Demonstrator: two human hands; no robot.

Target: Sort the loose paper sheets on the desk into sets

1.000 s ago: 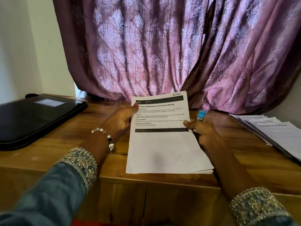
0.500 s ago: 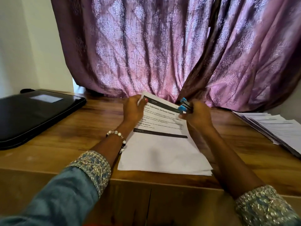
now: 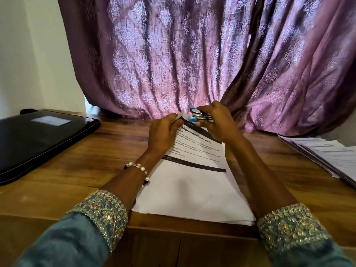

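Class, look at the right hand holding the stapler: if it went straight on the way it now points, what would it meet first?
Probably the left hand, which pinches the corner of the paper set directly ahead of the stapler in the right hand.

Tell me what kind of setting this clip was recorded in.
Probably a home desk or study corner, not a formal office. A wooden desk stands against a patterned purple curtain, with a closed black laptop on the left and a stack of printed sheets on the right.

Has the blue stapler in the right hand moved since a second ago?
Yes. The stapler, gripped by the right hand, has gone from the sheets' right edge to their top-left corner, toward the curtain.
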